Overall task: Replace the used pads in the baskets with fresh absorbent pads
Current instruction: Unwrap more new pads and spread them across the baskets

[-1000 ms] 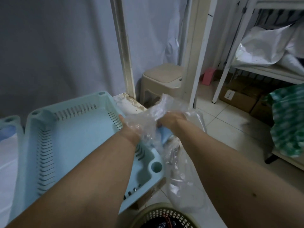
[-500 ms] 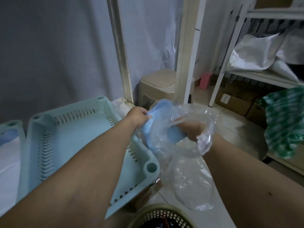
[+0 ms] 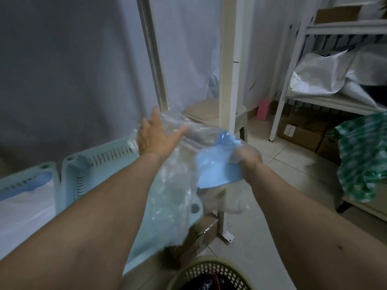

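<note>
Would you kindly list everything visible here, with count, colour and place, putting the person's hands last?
Folded blue absorbent pad: one, blue, centre, inside the bag.
Clear plastic bag: one, transparent, between the hands.
Pale blue slotted plastic baskets: two, left; the far-left one holds a white pad.
Beige mesh waste basket: one, bottom centre.
Beige plastic stool: one, behind the post.
White metal shelf rack: one, right, holding white bags.
Brown cardboard boxes: several, under the rack.
Pink small box: one, on the floor by the rack.
Green checked cloth: one, far right.
Left hand: open, against the bag.
Right hand: grip on pad through the bag.
</note>
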The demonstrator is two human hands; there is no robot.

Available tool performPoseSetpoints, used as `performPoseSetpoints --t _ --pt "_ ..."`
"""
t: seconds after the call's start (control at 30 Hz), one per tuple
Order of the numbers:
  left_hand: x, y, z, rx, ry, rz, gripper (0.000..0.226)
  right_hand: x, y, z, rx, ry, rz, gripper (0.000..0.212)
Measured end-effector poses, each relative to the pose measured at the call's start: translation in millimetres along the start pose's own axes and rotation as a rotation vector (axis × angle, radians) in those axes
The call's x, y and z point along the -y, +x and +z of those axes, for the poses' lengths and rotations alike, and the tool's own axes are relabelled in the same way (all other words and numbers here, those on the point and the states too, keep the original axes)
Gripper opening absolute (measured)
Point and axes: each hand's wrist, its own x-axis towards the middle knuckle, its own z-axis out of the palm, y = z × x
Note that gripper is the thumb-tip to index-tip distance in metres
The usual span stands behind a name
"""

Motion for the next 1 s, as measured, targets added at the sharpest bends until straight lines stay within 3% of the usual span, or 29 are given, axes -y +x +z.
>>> performPoseSetpoints --t 0.03,0.07,0.1,0.13,0.2,0.3,0.4,0.53,0.57,0.6,0.63,0.67,0.73,0.8,0.87,0.93,1.0 --pt "1.8 -6.8 -6.6 0.073 0.236 0.173 0.1 -8.6 11.0 -6.6 -0.009 0.05 0.003 0.031" --pt "3.6 -8.0 -11.6 0.165 0.369 0.234 0.101 -15.2 17.6 -13.9 -0.004 0.049 0.019 0.045" --pt "1.4 -4.4 -16.2 0.19 0.497 0.254 0.097 -17.6 17.8 -18.5 0.032 0.063 0.03 0.057" --pt "-2.9 -8.4 -14.3 0.116 0.472 0.161 0.084 -15.5 7.3 -22.4 0.052 0.064 0.049 0.058" --pt "-9.8 -19.3 -20.2 0.137 0.466 0.093 0.042 -5.1 -24.0 -32.7 0.144 0.051 0.108 0.03" --pt "-17.4 -20.8 -37.5 0.199 0.541 0.003 0.034 0.2 -40.9 -44.9 0.271 -0.047 0.168 0.021" --pt "-30.0 -17.8 -50.2 0.226 0.131 -0.261 0.028 4.9 -51.7 -48.7 0.39 -0.12 0.166 0.034" --pt "-42.5 -19.7 -72.0 0.187 -0.631 -0.667 0.032 9.2 -63.6 -51.6 0.283 -0.342 0.155 0.041" --pt "-37.1 -10.9 -71.7 0.151 -0.649 -0.672 0.034 9.2 -63.8 -53.5 0.234 -0.381 0.144 0.042" --pt "-33.4 -10.4 -74.2 0.058 -0.566 -0.651 0.035 9.8 -65.1 -56.3 0.177 -0.376 0.131 0.044" --pt "-34.0 -9.8 -75.5 0.066 -0.42 -0.636 0.037 8.7 -61.9 -59.0 0.13 -0.326 0.114 0.046" --pt "-26.7 -8.5 -71.7 -0.001 -0.201 -0.528 0.04 7.5 -59.6 -61.9 0.095 -0.251 0.104 0.049" --pt "-30.3 -14.0 -70.3 -0.1 -0.471 -0.59 0.042 7.5 -60.2 -64.1 0.053 -0.029 0.104 0.049" --pt "-37.9 -24.1 -65.2 -0.13 -0.412 -0.509 0.042 7.1 -59.7 -61.1 0.043 0.239 0.083 0.034" --pt "-40.5 -22.5 -51.7 -0.042 -0.14 -0.325 0.041 12.6 -62.3 -54.0 0.064 0.5 0.054 0.014" --pt "-42.0 -25.5 -36.6 0.069 0.153 -0.116 0.041 20.7 -64.8 -47.5 0.122 0.682 0.025 0.016" --pt "-42.3 -32.0 -16.8 0.222 0.282 0.071 0.045 25.9 -63.9 -37.5 0.223 0.748 -0.007 0.019"
